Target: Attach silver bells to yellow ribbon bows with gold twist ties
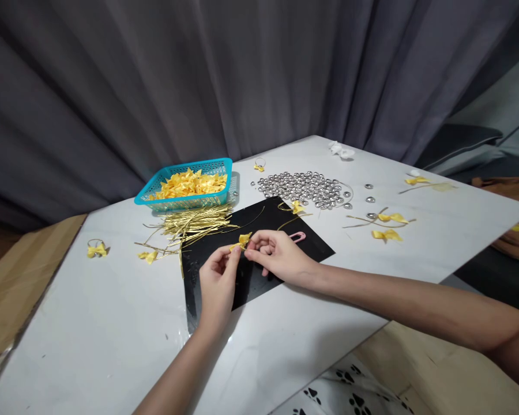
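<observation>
Between my hands, over a black sheet (259,222), is a small yellow ribbon bow (243,239). My left hand (218,271) pinches the bow between thumb and forefinger. From the other side, the fingertips of my right hand (277,253) are pressed together at the bow's right edge; what exactly they grip is too small to make out. Just behind the right hand lies a pink-handled tool (298,237), its rest hidden by that hand. Another yellow bow (297,207) with gold wire sits at the sheet's far edge.
A teal basket (184,164) of yellow bows stands at the back left, with gold twist ties (199,222) before it. Silver domed beads (305,187) spread behind the sheet. Loose bows (387,235) lie right; ringed bows (97,250) lie left. Cardboard (30,276) borders the table (112,334).
</observation>
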The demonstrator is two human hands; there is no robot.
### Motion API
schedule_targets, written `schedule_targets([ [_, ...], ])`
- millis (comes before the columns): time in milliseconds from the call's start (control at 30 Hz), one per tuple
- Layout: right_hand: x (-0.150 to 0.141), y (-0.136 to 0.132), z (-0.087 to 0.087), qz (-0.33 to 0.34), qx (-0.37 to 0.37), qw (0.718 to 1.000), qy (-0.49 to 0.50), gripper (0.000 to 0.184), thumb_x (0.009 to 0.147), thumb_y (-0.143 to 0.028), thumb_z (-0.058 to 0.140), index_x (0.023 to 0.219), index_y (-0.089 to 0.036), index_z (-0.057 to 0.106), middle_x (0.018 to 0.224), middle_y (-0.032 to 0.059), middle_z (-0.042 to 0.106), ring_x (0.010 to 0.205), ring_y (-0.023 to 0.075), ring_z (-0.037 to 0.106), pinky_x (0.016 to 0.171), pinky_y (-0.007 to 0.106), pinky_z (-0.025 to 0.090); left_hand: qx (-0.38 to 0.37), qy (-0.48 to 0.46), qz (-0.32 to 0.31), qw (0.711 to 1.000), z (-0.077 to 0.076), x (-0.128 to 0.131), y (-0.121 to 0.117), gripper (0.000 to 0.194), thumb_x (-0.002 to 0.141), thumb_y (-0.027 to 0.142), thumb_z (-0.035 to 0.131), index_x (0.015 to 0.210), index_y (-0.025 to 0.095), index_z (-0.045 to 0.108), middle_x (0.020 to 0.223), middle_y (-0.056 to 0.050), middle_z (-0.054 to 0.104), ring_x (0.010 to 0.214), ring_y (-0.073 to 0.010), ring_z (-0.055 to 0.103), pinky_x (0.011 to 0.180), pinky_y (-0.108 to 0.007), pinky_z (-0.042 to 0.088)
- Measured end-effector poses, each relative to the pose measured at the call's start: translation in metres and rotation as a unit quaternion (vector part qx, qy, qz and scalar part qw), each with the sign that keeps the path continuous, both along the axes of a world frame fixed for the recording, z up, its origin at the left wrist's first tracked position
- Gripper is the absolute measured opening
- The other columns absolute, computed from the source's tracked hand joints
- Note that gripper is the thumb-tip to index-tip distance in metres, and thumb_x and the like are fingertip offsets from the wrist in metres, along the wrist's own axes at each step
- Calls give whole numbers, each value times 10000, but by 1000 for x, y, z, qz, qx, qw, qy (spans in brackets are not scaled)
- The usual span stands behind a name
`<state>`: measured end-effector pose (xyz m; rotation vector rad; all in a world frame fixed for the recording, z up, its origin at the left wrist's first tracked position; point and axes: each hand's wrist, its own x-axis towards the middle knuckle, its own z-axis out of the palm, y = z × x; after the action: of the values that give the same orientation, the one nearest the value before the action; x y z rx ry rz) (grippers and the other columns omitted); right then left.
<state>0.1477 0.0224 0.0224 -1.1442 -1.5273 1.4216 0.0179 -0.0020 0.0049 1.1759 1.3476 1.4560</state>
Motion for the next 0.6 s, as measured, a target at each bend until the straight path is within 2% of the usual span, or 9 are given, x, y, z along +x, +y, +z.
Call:
schedule_targets([
  [167,-1,2,3,-11,-46,998,29,93,769,-133,587,701,-123,523,591,-53,521,392,9,440,342,121,384,-11,-13,-2,1000,0,0,0,202,662,340,708,732,151,692,619,5,630,535,-92,487,524,-205,393],
  [367,0,2,1,-13,-48,998,37,62,756,-144,598,728,-118,549,620,-36,541,428,27,451,379,154,419,-5,2,-2,1000,-2,-1,1,200,678,348,696,713,152,679,645,-10,639,600,-122,533,568,-222,410],
  [433,1,1,1,-9,-26,999,27,79,759,-175,604,733,-127,546,596,-50,518,418,28,433,384,160,390,2,8,-3,1000,-3,-1,1,194,694,346,684,724,154,676,666,-15,646,624,-128,542,585,-224,414],
  [600,2,-2,3,-2,56,998,7,113,791,-230,579,729,-144,540,528,-77,401,431,32,325,401,174,231,17,26,-15,999,-3,-1,1,180,740,336,647,751,157,659,656,-13,617,654,-141,549,588,-228,413],
])
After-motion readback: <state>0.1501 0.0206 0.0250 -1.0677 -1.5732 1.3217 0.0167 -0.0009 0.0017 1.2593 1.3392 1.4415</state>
